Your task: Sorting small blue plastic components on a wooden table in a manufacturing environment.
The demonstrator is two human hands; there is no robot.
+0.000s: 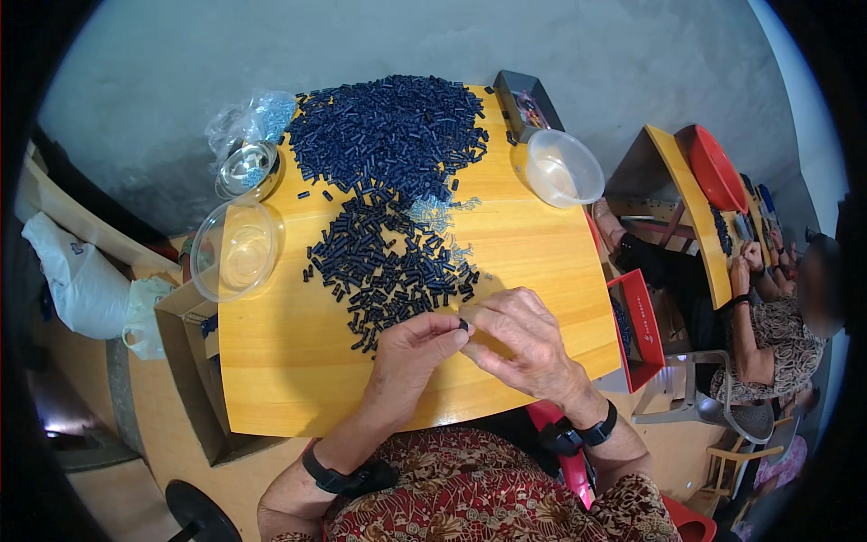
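Note:
My left hand (408, 359) pinches a small black plastic tube piece (464, 325) between thumb and fingertips, over the near part of the yellow wooden table (542, 262). Right beside it, my right hand (526, 339) is closed with bent fingers, their tips meeting at the piece; anything they grip is too small to make out. Just beyond my hands spreads a loose heap of black tube pieces (361, 262). A scatter of small silvery metal parts (432, 213) lies at its right. Farther back is a large mound of dark blue tube pieces (388, 131).
On the left stand a clear plastic tub (206, 257), a metal bowl (230, 181) and a clear bag (271, 113) of small metal parts. A translucent tub (564, 169) and grey tray (511, 86) sit back right. A red crate (647, 334) and a seated co-worker (768, 348) are farther right.

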